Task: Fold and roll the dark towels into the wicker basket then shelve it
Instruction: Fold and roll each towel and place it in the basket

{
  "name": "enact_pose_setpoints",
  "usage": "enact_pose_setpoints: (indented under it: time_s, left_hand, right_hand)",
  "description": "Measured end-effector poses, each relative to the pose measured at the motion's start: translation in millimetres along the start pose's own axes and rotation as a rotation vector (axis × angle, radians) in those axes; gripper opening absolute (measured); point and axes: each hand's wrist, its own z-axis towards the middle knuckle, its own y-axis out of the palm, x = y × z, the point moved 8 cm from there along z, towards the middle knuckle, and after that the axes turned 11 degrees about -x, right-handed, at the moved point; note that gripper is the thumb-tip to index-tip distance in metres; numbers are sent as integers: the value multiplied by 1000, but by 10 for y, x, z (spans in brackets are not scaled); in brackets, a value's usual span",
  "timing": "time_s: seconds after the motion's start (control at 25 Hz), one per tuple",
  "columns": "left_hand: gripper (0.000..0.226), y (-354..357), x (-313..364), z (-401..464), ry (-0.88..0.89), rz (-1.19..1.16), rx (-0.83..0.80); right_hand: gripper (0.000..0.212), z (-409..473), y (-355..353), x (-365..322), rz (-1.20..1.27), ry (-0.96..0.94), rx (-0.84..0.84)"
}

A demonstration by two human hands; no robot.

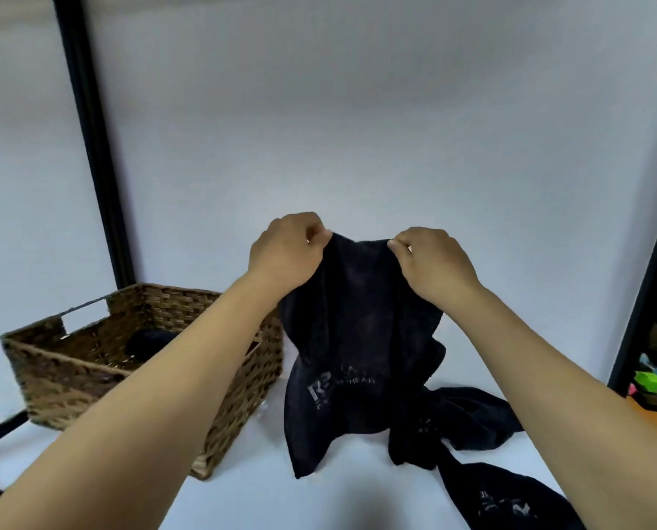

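Dark towel [357, 338] below both hands' grip

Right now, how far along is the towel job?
Early. One rolled towel already sits in the wicker basket. The left hand and right hand pinch a hanging towel's top edge. More towels lie loose; the basket isn't shelved.

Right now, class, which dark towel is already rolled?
The rolled towel inside the wicker basket; the held towel hangs, others lie crumpled on the table.
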Motion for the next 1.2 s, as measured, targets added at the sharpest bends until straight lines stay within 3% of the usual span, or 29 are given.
enact_pose_setpoints:
  time_s: [0.12, 0.16, 0.28, 0.44, 0.52, 0.6, 0.68, 0.76, 0.88, 0.96, 1.0, 1.04, 1.12, 1.2]
  left_hand:
    - [21, -66, 29, -47, 48, -45, 37]
    - [21, -76, 18, -54, 56, -64, 41]
    - [26, -201, -30, -87, 82, -238, 108]
    - [27, -89, -175, -169, 9, -126, -210]
    - [26, -190, -160, -182, 20, -131, -184]
    - [26, -379, -23, -154, 91, -170, -4]
    - [25, -400, 73, -187, 114, -194, 20]
    - [25, -50, -19, -337, 92, -91, -277]
    - [29, 866, -525, -1118, -35, 136, -1021]
    - [36, 1411, -957, -1719, -200, 191, -1292]
    - [39, 1617, -1140, -1908, -263, 231, -1284]
    - [41, 1763, -1302, -1993, -307, 302, -1178]
    - [50, 1840, -1490, -2026, -341, 460, -810]
    - [79, 1813, -1583, -2105, -434, 467, -606]
  right_hand:
    - [33, -22, -147, 0, 347, 39, 152]
    - [32, -25, -130, -34, 392, 28, 132]
    - [35, -82, 64, -114, 366, -30, -54]
    - [46, -158, 278, -72, 343, -54, -464]
    - [46, -101, 178, -40, 437, -67, -376]
    - [45, -32, 8, -39, 529, -39, -170]
    - [47, -53, 28, -80, 616, -16, -205]
    - [47, -282, 364, -142, 667, -30, -553]
    - [44, -1125, 1051, -106, 508, -7, -1161]
    - [47, -1647, 1559, 44, 405, 94, -1337]
    - [52, -1808, 1799, 150, 305, 127, -1330]
    - [57, -1921, 1995, 258, 156, 143, -1284]
    - [57, -2051, 2179, 408, -110, 208, -1109]
    - [66, -2136, 2115, 502, -240, 352, -922]
